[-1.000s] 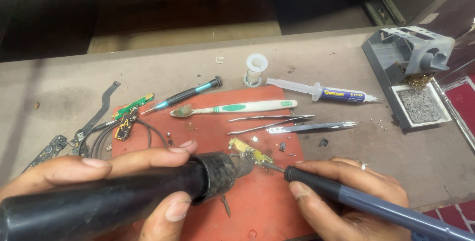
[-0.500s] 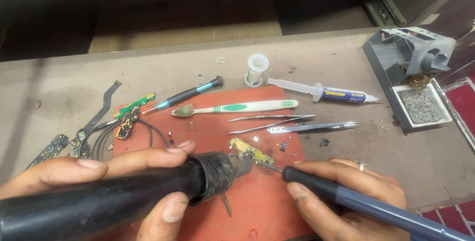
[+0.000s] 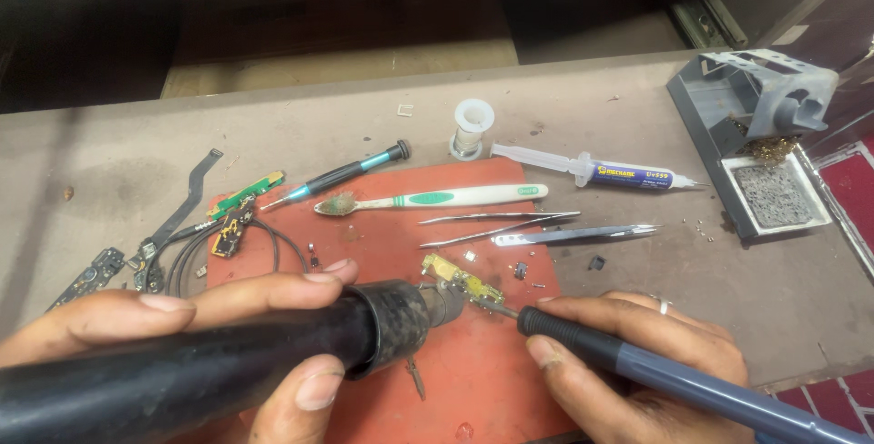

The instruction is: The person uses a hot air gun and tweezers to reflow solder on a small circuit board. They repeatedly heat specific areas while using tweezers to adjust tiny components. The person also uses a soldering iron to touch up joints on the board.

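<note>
My left hand (image 3: 191, 321) grips a thick black hot-air tool (image 3: 237, 353), its metal nozzle lying against a small yellow circuit board (image 3: 460, 280) on the red work mat (image 3: 473, 371). My right hand (image 3: 637, 353) holds a grey-blue soldering iron (image 3: 655, 376) like a pen, its tip touching the right end of that board. The board lies between the two tools, partly hidden by the nozzle.
Behind the board lie two tweezers (image 3: 537, 228), a white and green toothbrush (image 3: 428, 198), a small screwdriver (image 3: 341, 173), a syringe of paste (image 3: 601, 171) and a solder spool (image 3: 472, 125). Small boards and flex cables (image 3: 196, 230) sit left. A grey iron stand with sponge (image 3: 756, 134) stands right.
The soldering iron tip has slid slightly left, closer onto the yellow board. The left hand and hot-air tool stay almost still.
</note>
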